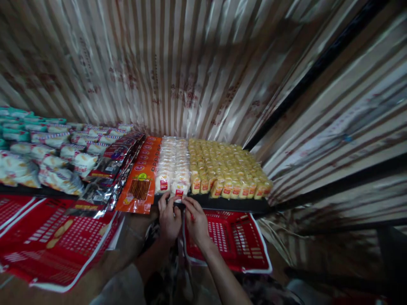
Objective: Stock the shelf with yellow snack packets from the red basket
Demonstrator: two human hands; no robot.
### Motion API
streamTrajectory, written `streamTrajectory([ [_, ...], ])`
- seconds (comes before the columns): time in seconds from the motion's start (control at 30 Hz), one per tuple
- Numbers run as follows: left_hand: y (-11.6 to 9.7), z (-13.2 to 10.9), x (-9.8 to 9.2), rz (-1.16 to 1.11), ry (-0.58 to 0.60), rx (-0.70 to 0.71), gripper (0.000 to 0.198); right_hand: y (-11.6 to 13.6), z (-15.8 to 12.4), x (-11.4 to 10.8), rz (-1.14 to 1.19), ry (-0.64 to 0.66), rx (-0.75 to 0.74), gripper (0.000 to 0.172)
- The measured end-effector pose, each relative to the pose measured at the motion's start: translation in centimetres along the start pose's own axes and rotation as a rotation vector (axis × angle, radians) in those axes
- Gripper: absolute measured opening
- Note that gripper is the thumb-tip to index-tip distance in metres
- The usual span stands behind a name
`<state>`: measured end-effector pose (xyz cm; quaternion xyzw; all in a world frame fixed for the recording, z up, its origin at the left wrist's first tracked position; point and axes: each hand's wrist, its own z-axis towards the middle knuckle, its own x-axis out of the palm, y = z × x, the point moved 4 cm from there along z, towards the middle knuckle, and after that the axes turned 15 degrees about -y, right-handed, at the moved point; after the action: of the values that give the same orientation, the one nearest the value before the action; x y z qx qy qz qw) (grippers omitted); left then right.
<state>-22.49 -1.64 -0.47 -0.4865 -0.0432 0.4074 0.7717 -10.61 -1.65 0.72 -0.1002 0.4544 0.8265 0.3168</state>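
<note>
At the front of a shelf, a small white snack packet (179,188) with a red label stands at the near end of a white row. Its lower left edge is held by the fingers of my left hand (170,219). My right hand (197,223) is closed at the lower right edge of the same packet, thumb and fingers together. Behind it run rows of similar white packets (173,156). Just right of these are rows of yellow wrapped snacks (227,169). A flat orange packet (139,180) with brown sticks pictured on it lies to the left.
Dark glossy packets (116,163) and white puffy bags (60,159) fill the shelf's left side. A red basket (222,216) sits below the shelf at right, another red basket (76,250) at left. Striped sheeting (178,63) hangs behind, with a dark pole (305,80) slanting at right.
</note>
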Motion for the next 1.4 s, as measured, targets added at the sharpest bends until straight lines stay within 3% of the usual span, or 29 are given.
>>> streamTrajectory([
  [0.3,1.2,-0.2,2.2,-0.099,0.095,0.005,0.038,-1.1,0.4,1.7,-0.110,-0.035,-0.036,0.039],
  [0.7,2.1,0.8,2.0,-0.225,0.132,-0.102,0.030,-0.1,1.0,3.2,-0.244,-0.198,0.018,0.040],
  [0.97,2.8,0.8,1.6,-0.173,-0.024,-0.108,0.028,-1.0,0.9,3.8,-0.290,-0.234,-0.022,0.041],
  [1.13,3.2,0.8,2.1,-0.137,0.056,-0.106,0.030,-0.7,0.8,3.7,-0.296,-0.214,-0.048,0.047],
  [1.4,3.1,0.5,1.7,-0.183,0.092,-0.059,0.031,-0.4,0.3,3.4,-0.261,-0.188,-0.072,0.060],
])
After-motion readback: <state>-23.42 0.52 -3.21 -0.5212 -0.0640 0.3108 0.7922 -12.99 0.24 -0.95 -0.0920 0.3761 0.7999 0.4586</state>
